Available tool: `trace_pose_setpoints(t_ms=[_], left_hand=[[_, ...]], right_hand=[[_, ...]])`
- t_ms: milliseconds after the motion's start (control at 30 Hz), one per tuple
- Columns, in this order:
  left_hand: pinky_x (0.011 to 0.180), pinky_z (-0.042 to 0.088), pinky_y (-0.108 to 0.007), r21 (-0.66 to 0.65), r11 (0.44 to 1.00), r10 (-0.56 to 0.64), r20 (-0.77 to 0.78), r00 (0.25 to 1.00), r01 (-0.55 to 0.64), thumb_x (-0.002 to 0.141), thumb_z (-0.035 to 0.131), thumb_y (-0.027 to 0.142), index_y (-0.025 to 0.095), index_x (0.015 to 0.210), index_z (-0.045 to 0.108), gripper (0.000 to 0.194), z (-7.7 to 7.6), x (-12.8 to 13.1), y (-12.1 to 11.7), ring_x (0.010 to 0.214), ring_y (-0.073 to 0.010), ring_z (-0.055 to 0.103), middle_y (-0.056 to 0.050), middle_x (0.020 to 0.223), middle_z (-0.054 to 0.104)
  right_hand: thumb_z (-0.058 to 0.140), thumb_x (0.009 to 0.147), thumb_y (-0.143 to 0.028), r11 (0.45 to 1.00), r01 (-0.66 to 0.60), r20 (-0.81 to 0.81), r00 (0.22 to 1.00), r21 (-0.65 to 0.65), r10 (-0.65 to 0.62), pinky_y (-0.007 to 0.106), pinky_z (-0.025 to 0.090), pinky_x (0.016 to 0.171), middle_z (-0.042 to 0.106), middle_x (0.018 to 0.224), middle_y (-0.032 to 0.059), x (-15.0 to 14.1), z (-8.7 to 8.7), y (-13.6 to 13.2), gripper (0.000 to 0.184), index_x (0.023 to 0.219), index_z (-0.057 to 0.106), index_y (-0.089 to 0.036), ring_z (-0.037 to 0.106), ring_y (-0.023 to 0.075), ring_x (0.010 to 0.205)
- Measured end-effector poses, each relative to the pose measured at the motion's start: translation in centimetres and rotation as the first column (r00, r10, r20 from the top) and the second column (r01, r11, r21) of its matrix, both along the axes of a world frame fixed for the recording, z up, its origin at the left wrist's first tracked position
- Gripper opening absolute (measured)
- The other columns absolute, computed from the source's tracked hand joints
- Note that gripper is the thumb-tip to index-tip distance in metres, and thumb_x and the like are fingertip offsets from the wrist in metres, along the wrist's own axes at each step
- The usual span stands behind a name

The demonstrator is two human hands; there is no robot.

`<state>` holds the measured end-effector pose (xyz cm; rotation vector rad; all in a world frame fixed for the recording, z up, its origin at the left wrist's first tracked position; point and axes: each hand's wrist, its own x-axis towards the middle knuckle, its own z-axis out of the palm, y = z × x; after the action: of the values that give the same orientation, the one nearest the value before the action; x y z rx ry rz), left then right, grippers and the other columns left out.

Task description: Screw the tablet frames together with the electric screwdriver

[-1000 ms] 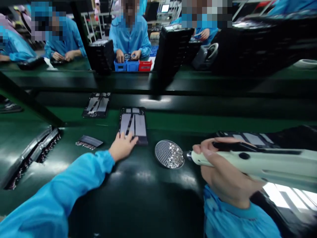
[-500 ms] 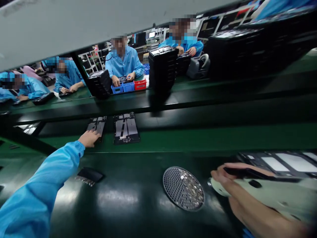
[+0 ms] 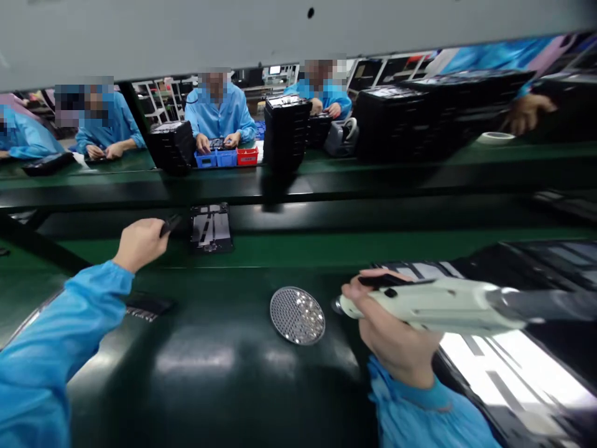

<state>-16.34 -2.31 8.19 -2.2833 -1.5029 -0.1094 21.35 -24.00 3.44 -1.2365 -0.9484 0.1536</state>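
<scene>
At the left, my left hand [image 3: 142, 242] is closed on an opened tablet [image 3: 171, 224]. Only a dark corner of it shows past the fingers; the hand hides the rest. Just right of it, another opened tablet [image 3: 211, 229] lies on the green strip, its inner parts facing up. My right hand [image 3: 392, 336] is wrapped round a pale green electric screwdriver [image 3: 433, 305], whose tip points left. Left of that tip sits a round perforated screw tray [image 3: 297, 315] with shiny small screws in its holes. A flat black piece with a toothed edge [image 3: 148, 305] rests below my left hand.
More opened tablets [image 3: 513, 367] lie under and beyond the screwdriver at the right. Tall stacks of black trays [image 3: 286, 134] stand on the far bench, with blue bins [image 3: 226, 158] and a red bin [image 3: 247, 156]. Co-workers in blue sit behind. A grey beam [image 3: 233, 37] crosses overhead.
My left hand has lifted the left tablet off the green strip and moved left. The view has turned right. The screwdriver is still in my right hand.
</scene>
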Motion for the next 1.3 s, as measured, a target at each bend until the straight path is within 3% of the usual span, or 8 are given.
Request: trace_pose_setpoints(t_ms=[133, 233, 433, 567, 667, 833, 967, 1300], left_hand=[[0.100, 0.054, -0.038, 0.059, 0.950, -0.306, 0.000, 0.952, 0.306, 0.092, 0.042, 0.013, 0.007, 0.129, 0.060, 0.042, -1.2, 3.5, -11.9, 0.117, -0.0278, 0.066, -0.019, 0.126, 0.068], [0.107, 0.049, -0.043, 0.171, 0.762, -0.616, -0.103, 0.781, 0.624, 0.090, 0.048, 0.008, -0.001, 0.126, 0.059, 0.038, -4.4, 6.0, -21.0, 0.121, -0.0320, 0.065, -0.025, 0.126, 0.067], [0.104, 0.051, -0.046, -0.024, 0.712, -0.702, -0.017, 0.712, 0.702, 0.093, 0.057, 0.027, 0.003, 0.120, 0.065, 0.037, -9.4, 9.3, -30.5, 0.117, -0.0326, 0.068, -0.021, 0.122, 0.071], [0.101, 0.055, -0.040, -0.055, 0.717, -0.661, 0.263, 0.702, 0.695, 0.097, 0.053, 0.041, 0.011, 0.109, 0.070, 0.037, -8.6, 8.1, -26.7, 0.119, -0.0293, 0.067, -0.016, 0.120, 0.073], [0.103, 0.055, -0.048, 0.009, 0.857, -0.500, 0.251, 0.829, 0.515, 0.097, 0.054, 0.033, 0.010, 0.093, 0.068, 0.027, -7.9, 4.0, -20.1, 0.119, -0.0330, 0.065, -0.021, 0.120, 0.070], [0.104, 0.053, -0.048, 0.031, 0.966, -0.258, 0.172, 0.951, 0.257, 0.100, 0.051, 0.042, 0.005, 0.103, 0.061, 0.038, -10.7, -3.5, -12.5, 0.128, -0.0357, 0.060, -0.024, 0.122, 0.067], [0.095, 0.058, -0.043, 0.040, 0.981, -0.191, 0.133, 0.972, 0.187, 0.102, 0.050, 0.039, 0.005, 0.109, 0.059, 0.036, -12.6, -4.7, -12.1, 0.120, -0.0329, 0.066, -0.021, 0.112, 0.071], [0.101, 0.055, -0.045, 0.073, 0.968, -0.244, 0.071, 0.967, 0.239, 0.103, 0.044, 0.031, 0.008, 0.099, 0.060, 0.028, -12.2, -3.9, -12.4, 0.115, -0.0317, 0.068, -0.019, 0.113, 0.070]], right_hand=[[0.080, 0.073, -0.021, 0.999, -0.040, 0.037, 0.999, 0.003, 0.040, 0.042, 0.059, 0.076, 0.065, 0.075, 0.0007, -0.4, 0.2, -0.4, 0.018, 0.088, 0.071, -0.019, 0.065, 0.0191, 0.071], [0.078, 0.073, -0.021, 0.995, -0.090, -0.007, 0.996, 0.051, 0.091, 0.042, 0.059, 0.074, 0.063, 0.075, 0.0001, -0.9, 0.0, -0.5, 0.019, 0.089, 0.069, -0.020, 0.063, 0.0186, 0.070], [0.075, 0.074, -0.022, 0.977, -0.199, -0.087, 0.975, 0.073, 0.205, 0.040, 0.058, 0.070, 0.059, 0.076, -0.0016, -1.9, -0.3, -0.6, 0.021, 0.093, 0.067, -0.022, 0.062, 0.0173, 0.069], [0.074, 0.074, -0.020, 0.959, -0.283, -0.129, 0.952, -0.025, 0.278, 0.038, 0.057, 0.068, 0.058, 0.074, -0.0025, -2.5, -1.4, -1.0, 0.023, 0.095, 0.065, -0.023, 0.061, 0.0164, 0.068], [0.074, 0.074, -0.022, 0.950, -0.300, -0.150, 0.946, -0.083, 0.286, 0.038, 0.056, 0.068, 0.057, 0.072, -0.0028, -2.8, -2.9, -1.1, 0.022, 0.094, 0.065, -0.023, 0.060, 0.0163, 0.067], [0.075, 0.072, -0.021, 0.941, -0.291, -0.171, 0.950, -0.171, 0.263, 0.039, 0.057, 0.069, 0.058, 0.074, -0.0020, -3.2, -5.0, -0.7, 0.022, 0.092, 0.064, -0.022, 0.060, 0.0163, 0.067], [0.075, 0.072, -0.020, 0.934, -0.284, -0.179, 0.952, -0.217, 0.248, 0.039, 0.057, 0.069, 0.057, 0.073, -0.0023, -3.3, -5.1, -0.8, 0.023, 0.092, 0.064, -0.022, 0.060, 0.0166, 0.068], [0.075, 0.072, -0.021, 0.927, -0.302, -0.235, 0.940, -0.224, 0.249, 0.036, 0.057, 0.067, 0.055, 0.071, -0.0040, -3.9, -4.9, -0.9, 0.022, 0.090, 0.064, -0.026, 0.059, 0.0154, 0.068]])
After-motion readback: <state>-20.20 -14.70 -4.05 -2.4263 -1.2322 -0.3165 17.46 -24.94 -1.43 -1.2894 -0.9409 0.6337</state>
